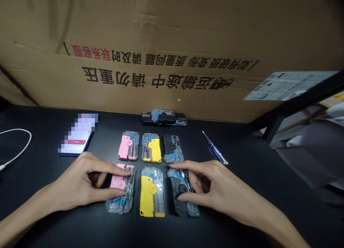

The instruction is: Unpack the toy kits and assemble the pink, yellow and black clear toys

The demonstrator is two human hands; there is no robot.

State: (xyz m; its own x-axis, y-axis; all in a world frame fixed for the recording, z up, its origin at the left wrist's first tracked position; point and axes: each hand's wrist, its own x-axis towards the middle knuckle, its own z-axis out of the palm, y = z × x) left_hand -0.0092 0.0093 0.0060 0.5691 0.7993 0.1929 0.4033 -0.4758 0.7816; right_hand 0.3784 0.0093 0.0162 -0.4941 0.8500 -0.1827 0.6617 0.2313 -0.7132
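Two rows of clear plastic devices with coloured parts lie on the black table. My left hand (83, 181) has its thumb and index finger apart, resting on the front pink device (120, 184). The thumb and index finger of my right hand (209, 183) touch the front black device (176, 194), also spread. Between them lies the front yellow device (147, 196), untouched. Behind are the back pink device (125, 146), the back yellow device (155, 149) and the back black device (172, 146).
A phone (79, 135) lies at the left near a white cable (30, 137). More black and clear devices (163, 117) are stacked against a cardboard box (120, 97). A blue screwdriver (216, 149) lies at the right, near a dark metal bar (301, 95).
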